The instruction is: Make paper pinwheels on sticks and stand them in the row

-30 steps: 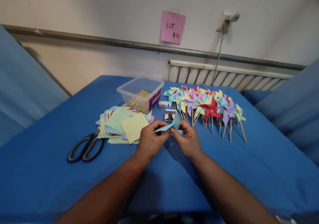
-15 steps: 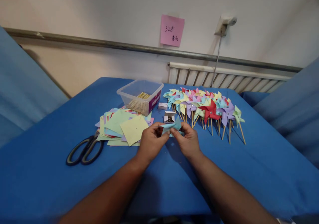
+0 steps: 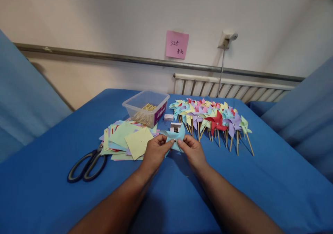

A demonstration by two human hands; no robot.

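We pinch a light blue paper pinwheel [image 3: 174, 138] between both hands above the desk [image 3: 260, 182].

Our left hand [image 3: 155, 151] and right hand [image 3: 192, 150] close thumb and fingertips on the folded paper at its centre, fingers curled. It hangs just in front of a small open box [image 3: 176, 126], with loose paper squares [image 3: 125, 138] and scissors [image 3: 87, 161] to our left and finished pinwheels [image 3: 210, 117] to our right.

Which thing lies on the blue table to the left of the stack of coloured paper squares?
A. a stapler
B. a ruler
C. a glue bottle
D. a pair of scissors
D: the black-handled scissors lie on the blue table, just left of the paper squares.
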